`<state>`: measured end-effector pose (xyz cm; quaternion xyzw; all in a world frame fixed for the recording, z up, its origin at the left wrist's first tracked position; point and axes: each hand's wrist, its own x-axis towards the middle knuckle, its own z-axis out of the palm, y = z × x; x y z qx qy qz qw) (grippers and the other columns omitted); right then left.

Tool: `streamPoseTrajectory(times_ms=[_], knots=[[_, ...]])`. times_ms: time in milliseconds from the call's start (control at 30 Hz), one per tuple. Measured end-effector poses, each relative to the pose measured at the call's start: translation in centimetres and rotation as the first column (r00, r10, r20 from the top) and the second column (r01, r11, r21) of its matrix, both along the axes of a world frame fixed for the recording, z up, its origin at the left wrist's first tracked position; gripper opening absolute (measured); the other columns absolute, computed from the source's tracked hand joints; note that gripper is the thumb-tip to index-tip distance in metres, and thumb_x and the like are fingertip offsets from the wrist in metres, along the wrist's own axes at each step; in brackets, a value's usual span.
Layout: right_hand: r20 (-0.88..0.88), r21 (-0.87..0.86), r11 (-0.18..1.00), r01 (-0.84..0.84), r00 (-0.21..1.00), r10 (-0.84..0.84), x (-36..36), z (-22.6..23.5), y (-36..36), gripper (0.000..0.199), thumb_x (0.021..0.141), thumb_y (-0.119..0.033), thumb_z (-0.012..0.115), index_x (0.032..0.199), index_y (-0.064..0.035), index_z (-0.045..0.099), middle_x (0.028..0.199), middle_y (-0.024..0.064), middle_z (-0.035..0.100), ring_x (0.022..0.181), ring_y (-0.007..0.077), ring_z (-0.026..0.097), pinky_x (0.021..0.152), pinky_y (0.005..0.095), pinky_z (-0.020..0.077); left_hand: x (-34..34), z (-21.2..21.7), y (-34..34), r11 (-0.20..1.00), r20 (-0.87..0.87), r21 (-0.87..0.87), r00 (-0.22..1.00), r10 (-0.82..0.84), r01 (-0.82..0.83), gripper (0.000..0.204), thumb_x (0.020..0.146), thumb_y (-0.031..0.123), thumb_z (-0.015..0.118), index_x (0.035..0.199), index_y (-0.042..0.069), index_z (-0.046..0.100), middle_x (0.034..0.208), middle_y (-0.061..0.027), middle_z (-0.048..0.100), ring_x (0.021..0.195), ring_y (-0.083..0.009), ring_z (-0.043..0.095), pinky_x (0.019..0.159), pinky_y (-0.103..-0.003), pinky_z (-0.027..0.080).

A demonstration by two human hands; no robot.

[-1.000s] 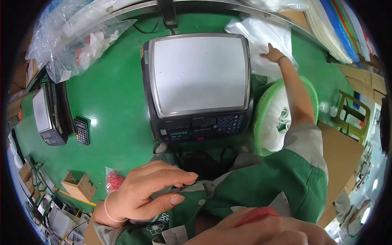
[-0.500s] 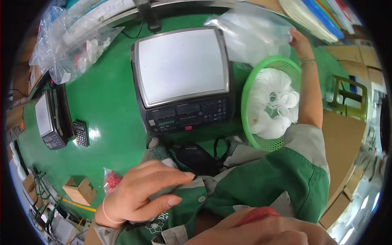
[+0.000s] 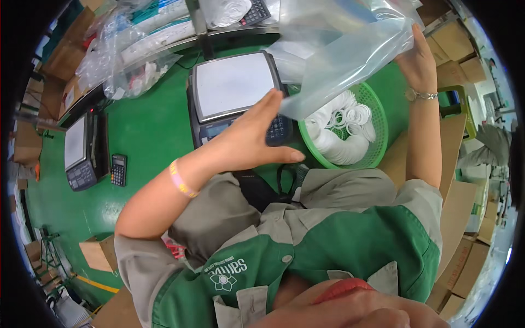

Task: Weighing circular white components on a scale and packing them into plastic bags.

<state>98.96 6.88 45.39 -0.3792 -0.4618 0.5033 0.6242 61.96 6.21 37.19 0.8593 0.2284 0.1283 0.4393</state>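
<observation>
Right hand point(image 3: 418, 60) gripping clear plastic bag point(image 3: 350, 49) upper right, left hand point(image 3: 249, 139) open at bag's lower corner, green basket point(image 3: 377, 117) of white rings point(image 3: 342, 131) below

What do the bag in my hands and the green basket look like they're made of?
The bag looks like thin clear plastic film: glossy, creased, see-through. The green basket seems to be moulded plastic, judging by its uniform colour and open mesh wall.

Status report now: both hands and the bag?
Right hand grips clear plastic bag. Left hand touches its lower corner. Green round basket below.
</observation>
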Motion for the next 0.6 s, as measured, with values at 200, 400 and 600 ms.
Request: streamPoseTrajectory(times_ms=[200,400,600], knots=[[-0.019,-0.036,0.984,0.177,0.984,-0.178,-3.5,-1.7,-2.3,0.037,0.094,-0.032,0.04,0.109,-0.001,0.053,0.106,0.0068,0.059,0.096,0.0176,0.056,0.085,0.0322,0.044,1.0,0.5,-3.4,0.939,0.427,-0.337,0.879,0.212,-0.063,0.021,0.087,0.016,0.054,0.097,0.0,0.063,0.089,-0.009,0.065,0.084,-0.016,0.061,0.077,-0.027,0.047],[0.216,-0.17,0.962,-0.213,0.945,0.247,-8.4,-1.0,-6.3,0.033,0.088,-0.028,0.053,0.107,-0.0017,0.055,0.094,0.0099,0.062,0.084,0.0214,0.06,0.076,0.0329,0.0481,-0.5,6.4,-4.2,0.883,0.342,-0.25,0.817,0.463,-0.396,0.024,0.087,0.024,0.058,0.083,0.001,0.062,0.061,0.0039,0.05,0.055,-0.0051,0.043,0.049,-0.021,0.036],[0.582,-0.286,0.822,-0.492,0.592,0.557,-15.7,-3.3,-7.6,0.021,0.085,-0.025,0.057,0.089,-0.0042,0.056,0.078,-0.0025,0.056,0.072,0.0073,0.049,0.07,0.0227,0.0414,2.6,4.4,-6.7,0.943,0.218,-0.183,0.924,0.314,-0.278,0.023,0.079,0.014,0.066,0.069,0.007,0.047,0.064,0.0058,0.043,0.057,-0.0046,0.033,0.049,-0.022,0.03]])
